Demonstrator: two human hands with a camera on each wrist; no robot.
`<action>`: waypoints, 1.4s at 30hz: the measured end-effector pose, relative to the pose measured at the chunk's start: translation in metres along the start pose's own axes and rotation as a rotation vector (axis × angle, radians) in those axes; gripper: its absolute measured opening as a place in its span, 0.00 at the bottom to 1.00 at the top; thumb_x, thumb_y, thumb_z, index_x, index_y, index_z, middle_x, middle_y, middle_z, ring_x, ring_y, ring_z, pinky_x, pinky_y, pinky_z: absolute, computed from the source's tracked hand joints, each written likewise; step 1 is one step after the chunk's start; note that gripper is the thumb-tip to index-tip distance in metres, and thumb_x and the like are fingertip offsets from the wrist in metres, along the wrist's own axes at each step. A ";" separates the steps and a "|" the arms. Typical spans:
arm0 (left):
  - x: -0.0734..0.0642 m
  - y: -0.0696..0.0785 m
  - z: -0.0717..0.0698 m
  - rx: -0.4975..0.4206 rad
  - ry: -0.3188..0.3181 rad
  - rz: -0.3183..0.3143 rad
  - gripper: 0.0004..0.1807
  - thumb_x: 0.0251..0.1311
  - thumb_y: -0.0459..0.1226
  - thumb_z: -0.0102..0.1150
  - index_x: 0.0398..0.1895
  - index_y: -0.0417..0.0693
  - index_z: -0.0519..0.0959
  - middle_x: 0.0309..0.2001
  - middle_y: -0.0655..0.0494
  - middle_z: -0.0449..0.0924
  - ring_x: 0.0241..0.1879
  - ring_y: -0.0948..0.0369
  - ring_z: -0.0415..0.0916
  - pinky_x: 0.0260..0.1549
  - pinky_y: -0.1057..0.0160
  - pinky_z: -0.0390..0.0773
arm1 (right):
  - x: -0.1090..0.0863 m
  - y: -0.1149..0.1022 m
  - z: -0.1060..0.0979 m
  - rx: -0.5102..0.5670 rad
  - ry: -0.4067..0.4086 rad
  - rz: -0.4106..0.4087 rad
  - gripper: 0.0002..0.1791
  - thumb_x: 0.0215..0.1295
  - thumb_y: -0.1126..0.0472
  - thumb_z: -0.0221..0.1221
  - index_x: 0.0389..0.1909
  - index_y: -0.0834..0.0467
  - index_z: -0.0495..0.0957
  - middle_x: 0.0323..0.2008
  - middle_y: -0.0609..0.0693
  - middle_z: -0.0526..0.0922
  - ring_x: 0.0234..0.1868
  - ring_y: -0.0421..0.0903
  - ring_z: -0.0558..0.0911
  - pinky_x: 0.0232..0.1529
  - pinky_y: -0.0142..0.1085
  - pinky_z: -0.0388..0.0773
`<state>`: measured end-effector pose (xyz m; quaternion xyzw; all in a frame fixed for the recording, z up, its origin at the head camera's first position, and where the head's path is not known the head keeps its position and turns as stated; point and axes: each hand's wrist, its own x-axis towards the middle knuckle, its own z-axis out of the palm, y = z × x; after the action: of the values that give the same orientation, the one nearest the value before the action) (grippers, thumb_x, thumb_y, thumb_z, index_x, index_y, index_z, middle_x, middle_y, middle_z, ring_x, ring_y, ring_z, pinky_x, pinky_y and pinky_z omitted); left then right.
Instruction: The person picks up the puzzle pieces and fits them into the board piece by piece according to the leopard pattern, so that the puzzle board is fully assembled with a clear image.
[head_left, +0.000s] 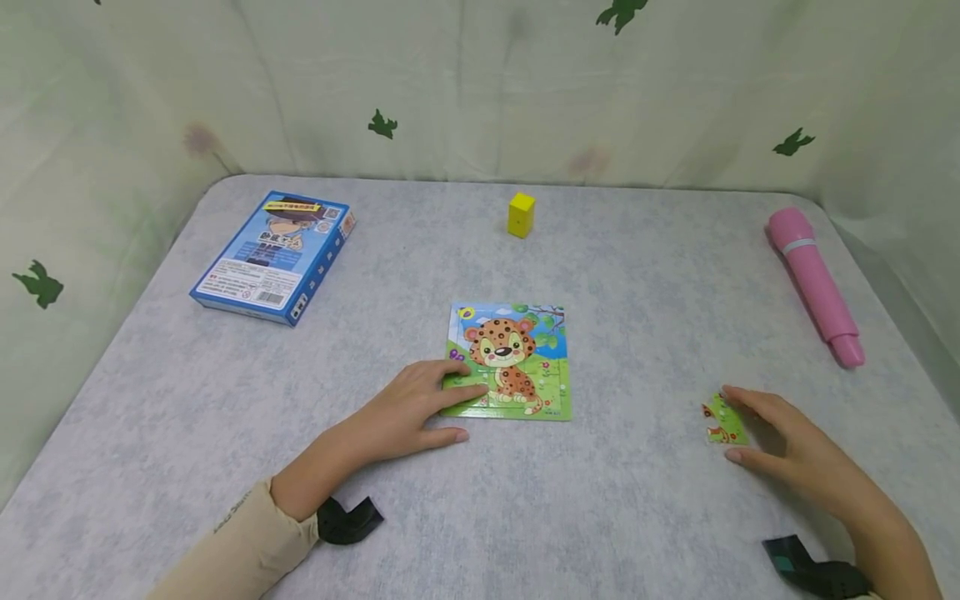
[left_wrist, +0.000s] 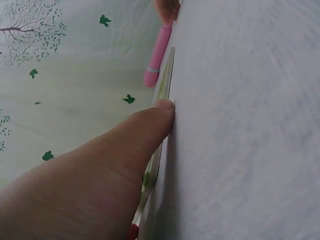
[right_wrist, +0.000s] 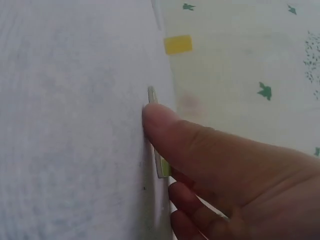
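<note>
A square leopard jigsaw puzzle lies flat on the table, its picture showing a spotted cub on grass. My left hand rests at its lower left, with the index and middle fingers laid over that corner and the thumb stretched out beside the near edge. Farther right, my right hand pinches a small green puzzle piece by opposite edges, index fingertip at the far side and thumb at the near side. In the right wrist view, the thumb covers the middle of the thin puzzle piece, close over the table.
At the back left lies a blue printed box. A yellow block stands behind the puzzle. Near the right table edge is a pink stick with a rounded head. A pale curtain hangs behind the grey table.
</note>
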<state>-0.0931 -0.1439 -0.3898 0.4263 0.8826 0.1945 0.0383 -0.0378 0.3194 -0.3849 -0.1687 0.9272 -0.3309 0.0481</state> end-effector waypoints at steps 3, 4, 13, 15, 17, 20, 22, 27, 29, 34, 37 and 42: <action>0.000 0.000 0.000 -0.004 0.000 -0.001 0.30 0.57 0.54 0.53 0.62 0.59 0.66 0.60 0.49 0.61 0.59 0.54 0.57 0.55 0.50 0.57 | 0.000 0.000 0.002 -0.034 0.012 -0.027 0.38 0.47 0.63 0.67 0.62 0.60 0.64 0.51 0.58 0.68 0.52 0.22 0.56 0.47 0.12 0.48; 0.000 0.000 0.000 -0.005 0.000 -0.002 0.30 0.57 0.54 0.53 0.63 0.59 0.66 0.60 0.49 0.61 0.59 0.54 0.57 0.55 0.49 0.57 | 0.000 0.000 0.002 -0.047 0.013 -0.018 0.37 0.48 0.62 0.67 0.61 0.60 0.65 0.50 0.57 0.69 0.51 0.23 0.57 0.46 0.12 0.48; -0.001 0.001 0.000 -0.008 -0.007 -0.013 0.30 0.57 0.54 0.53 0.63 0.58 0.66 0.60 0.49 0.60 0.59 0.53 0.56 0.55 0.49 0.56 | 0.008 -0.015 0.007 -0.162 0.052 0.055 0.36 0.49 0.59 0.67 0.58 0.68 0.65 0.45 0.62 0.70 0.44 0.56 0.69 0.42 0.48 0.67; -0.001 0.002 0.000 -0.004 -0.010 -0.017 0.30 0.57 0.54 0.53 0.63 0.58 0.66 0.60 0.49 0.60 0.60 0.53 0.55 0.56 0.50 0.56 | 0.010 -0.022 0.008 -0.178 0.087 0.044 0.36 0.48 0.60 0.67 0.58 0.68 0.65 0.45 0.61 0.69 0.44 0.55 0.70 0.41 0.46 0.68; 0.000 0.003 0.000 0.003 -0.008 -0.019 0.29 0.57 0.53 0.53 0.63 0.58 0.66 0.60 0.49 0.60 0.60 0.54 0.55 0.56 0.51 0.56 | 0.013 -0.031 0.008 -0.167 0.122 0.025 0.37 0.47 0.61 0.68 0.59 0.67 0.64 0.45 0.59 0.68 0.44 0.54 0.69 0.44 0.36 0.68; 0.001 0.005 0.001 0.029 0.015 -0.014 0.29 0.57 0.53 0.53 0.62 0.55 0.67 0.59 0.50 0.61 0.59 0.54 0.56 0.58 0.52 0.53 | 0.020 -0.047 0.009 -0.170 0.164 -0.036 0.38 0.44 0.64 0.69 0.59 0.64 0.65 0.45 0.55 0.68 0.45 0.50 0.69 0.42 0.25 0.65; 0.003 0.007 0.002 0.048 0.036 -0.001 0.29 0.57 0.52 0.54 0.60 0.51 0.68 0.59 0.50 0.62 0.59 0.54 0.56 0.59 0.52 0.50 | 0.026 -0.058 0.010 -0.156 0.178 -0.093 0.39 0.42 0.66 0.70 0.59 0.62 0.66 0.45 0.52 0.69 0.44 0.47 0.68 0.40 0.18 0.61; 0.007 0.015 0.003 0.043 0.023 0.010 0.31 0.57 0.52 0.53 0.58 0.42 0.67 0.60 0.51 0.61 0.62 0.57 0.54 0.61 0.60 0.50 | 0.049 -0.085 0.018 -0.113 0.163 -0.255 0.42 0.40 0.70 0.70 0.61 0.60 0.65 0.47 0.49 0.70 0.44 0.42 0.68 0.44 0.19 0.63; 0.008 0.018 0.003 0.034 0.001 0.000 0.32 0.57 0.53 0.53 0.58 0.40 0.67 0.61 0.51 0.61 0.62 0.58 0.53 0.60 0.62 0.52 | 0.060 -0.094 0.025 -0.088 0.144 -0.302 0.41 0.41 0.69 0.69 0.61 0.61 0.65 0.47 0.50 0.70 0.46 0.42 0.69 0.46 0.22 0.65; 0.013 0.023 0.003 0.080 -0.029 -0.017 0.36 0.56 0.56 0.52 0.61 0.41 0.63 0.59 0.51 0.62 0.60 0.57 0.56 0.59 0.61 0.54 | 0.083 -0.107 0.049 -0.009 0.058 -0.325 0.38 0.45 0.63 0.69 0.60 0.63 0.65 0.48 0.51 0.71 0.47 0.45 0.71 0.44 0.38 0.73; 0.016 0.026 0.004 0.125 -0.049 -0.014 0.39 0.55 0.59 0.51 0.65 0.48 0.60 0.57 0.50 0.63 0.58 0.55 0.58 0.57 0.57 0.58 | 0.095 -0.110 0.064 0.019 -0.001 -0.301 0.35 0.48 0.59 0.67 0.59 0.63 0.67 0.48 0.52 0.72 0.47 0.47 0.72 0.44 0.42 0.72; 0.022 0.032 0.004 0.210 -0.072 0.004 0.40 0.52 0.63 0.49 0.68 0.62 0.56 0.54 0.47 0.64 0.54 0.51 0.61 0.51 0.52 0.62 | 0.108 -0.108 0.081 0.049 -0.066 -0.256 0.33 0.51 0.56 0.65 0.58 0.62 0.68 0.47 0.52 0.72 0.47 0.46 0.71 0.45 0.42 0.70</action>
<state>-0.0824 -0.1074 -0.3795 0.4362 0.8954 0.0857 0.0246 -0.0927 0.1551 -0.3775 -0.2953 0.8877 -0.3511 0.0402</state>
